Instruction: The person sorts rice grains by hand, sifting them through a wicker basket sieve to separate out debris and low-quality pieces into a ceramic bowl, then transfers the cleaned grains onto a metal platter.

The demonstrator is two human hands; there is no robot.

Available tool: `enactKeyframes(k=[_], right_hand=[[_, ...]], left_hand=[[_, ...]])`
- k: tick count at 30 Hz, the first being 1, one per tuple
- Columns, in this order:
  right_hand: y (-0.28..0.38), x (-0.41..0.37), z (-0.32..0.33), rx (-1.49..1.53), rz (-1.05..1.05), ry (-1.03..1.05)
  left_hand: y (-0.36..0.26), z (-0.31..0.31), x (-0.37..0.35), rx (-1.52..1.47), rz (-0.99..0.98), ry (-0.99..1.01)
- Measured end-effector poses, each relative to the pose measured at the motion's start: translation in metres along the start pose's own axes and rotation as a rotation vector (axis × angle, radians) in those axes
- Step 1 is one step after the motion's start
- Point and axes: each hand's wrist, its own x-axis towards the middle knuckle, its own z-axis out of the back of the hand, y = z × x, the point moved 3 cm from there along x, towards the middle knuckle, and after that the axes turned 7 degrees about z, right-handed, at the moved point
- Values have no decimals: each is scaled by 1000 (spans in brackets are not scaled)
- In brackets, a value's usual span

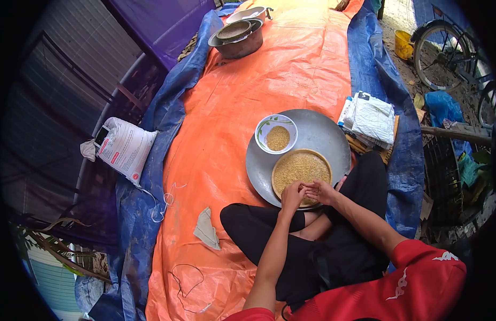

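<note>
A round, shallow, pale-rimmed tray [301, 151] lies on a wide grey metal platter [329, 128] in front of my crossed legs. Golden grain [301, 168] is spread across it. Above its near edge, my left hand [293, 195] has its fingers drawn together; whatever they may pinch is too small to see. My right hand [320, 191] meets it from the right, fingers stretched toward the left fingertips. Behind the tray, a white bowl [261, 140] with a green leaf pattern holds more of the same grain.
Folded white sacks [368, 120] are stacked right of the platter. A printed sack [127, 148] leans at the left on blue tarp. Stacked basins [242, 48] stand far back on the orange tarp [226, 123]. A cloth scrap [206, 230] lies by my left knee; a bicycle [443, 56] stands beyond.
</note>
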Motion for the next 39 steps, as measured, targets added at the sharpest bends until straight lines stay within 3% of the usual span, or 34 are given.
enactKeyframes(k=[26,35,39], right_hand=[[-2,5,5,13,-7,-5],[1,2,0,2,-1,4],[1,1,0,-11,4,8]], left_hand=[[24,-9,5,57,153,47],[33,-15,7,91,164,74],[32,-15,2,270,54,30]])
